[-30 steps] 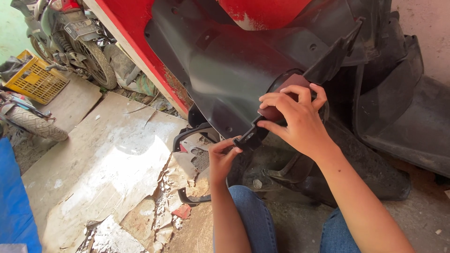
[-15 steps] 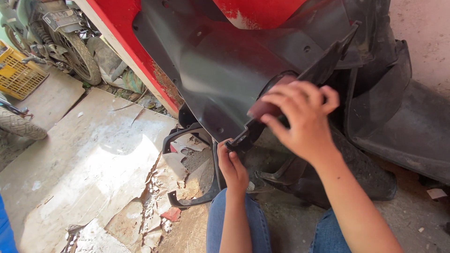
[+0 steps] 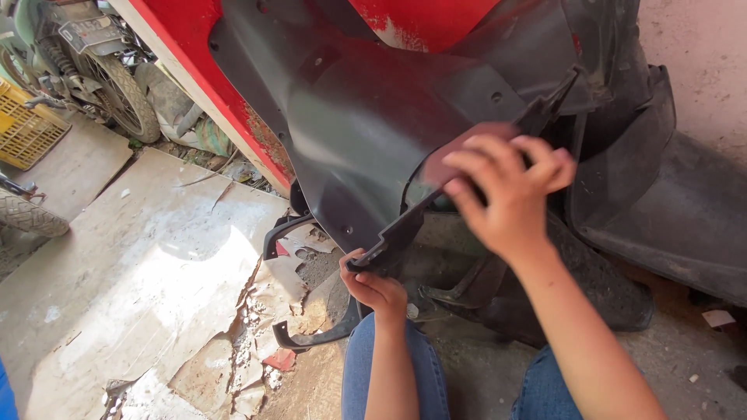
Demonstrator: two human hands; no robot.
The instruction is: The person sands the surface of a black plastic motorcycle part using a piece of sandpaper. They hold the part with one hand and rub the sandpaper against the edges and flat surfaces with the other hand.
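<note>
**Black scooter panel gripped at its lower corner and rubbed above**

The black plastic panel (image 3: 366, 148) is seen at the centre of the frame, leaning against red bodywork (image 3: 420, 19). Its lower corner is clenched by the left hand (image 3: 376, 289). A reddish-brown abrasive sheet (image 3: 459, 155) is pressed flat on the panel's edge under the curled fingers of the right hand (image 3: 510, 198). A motorcycle wheel (image 3: 124, 97) is visible at upper left.

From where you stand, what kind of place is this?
Probably a small motorcycle or scooter repair yard. A parked motorcycle stands at upper left, a loose tyre lies beside it, and the person's left hand and right hand hold a big black plastic body panel over cracked concrete floor.
</note>
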